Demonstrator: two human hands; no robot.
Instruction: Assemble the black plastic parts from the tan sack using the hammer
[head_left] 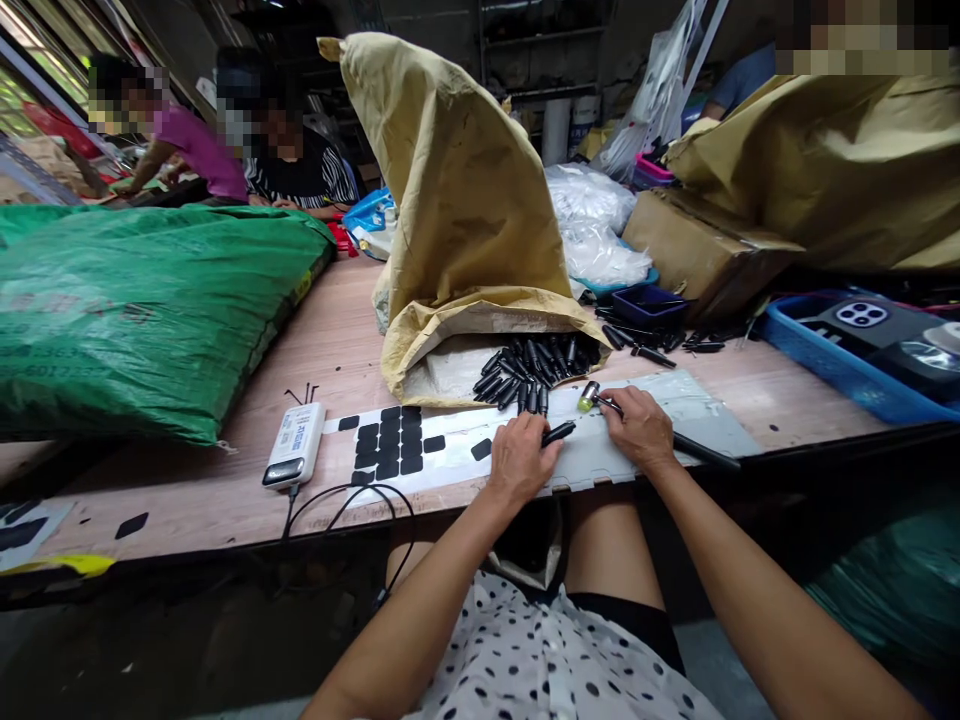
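Note:
My left hand (521, 458) is closed around a small black cylindrical part (559, 432) near the table's front edge. My right hand (637, 425) grips a thin black tool (701, 452) whose yellow-green tip (587, 397) points left, close to the black part. Both hands rest on a white backing sheet (450, 448) carrying several black adhesive pads (390, 442). Just behind the hands, a pile of black cylindrical parts (534, 366) spills from the mouth of a tall tan paper sack (465, 210).
A white power bank (294, 445) with a black cable lies left of the sheet. A green woven sack (142, 310) fills the left. A blue tray (847, 365), a cardboard box (697, 250) and plastic bags stand right. Two other people sit at the far left.

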